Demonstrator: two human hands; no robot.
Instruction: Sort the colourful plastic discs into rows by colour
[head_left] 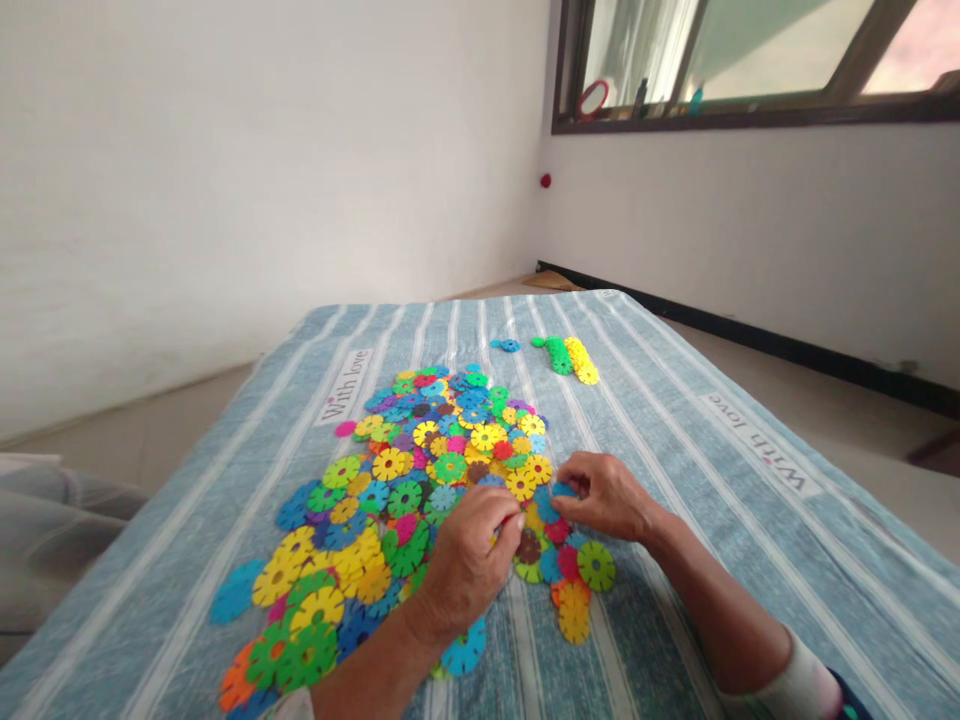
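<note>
A wide heap of colourful notched plastic discs (450,467) lies on the striped cloth. My right hand (611,497) is at the heap's right side, with thumb and fingers closed on a blue notched disc (562,490). My left hand (471,555) rests low over the middle of the heap. Its fingers are curled together, and whatever they may hold is hidden from me. Just below my right hand lie a lime-green disc (596,567), a magenta one (568,562) and a yellow-orange one (574,612).
Toward the far end, a row of green discs (559,356) lies beside a row of yellow discs (581,361), with a few blue discs (510,346) to their left. The striped cloth (667,440) covers the table. Beyond are white walls and a window (750,50).
</note>
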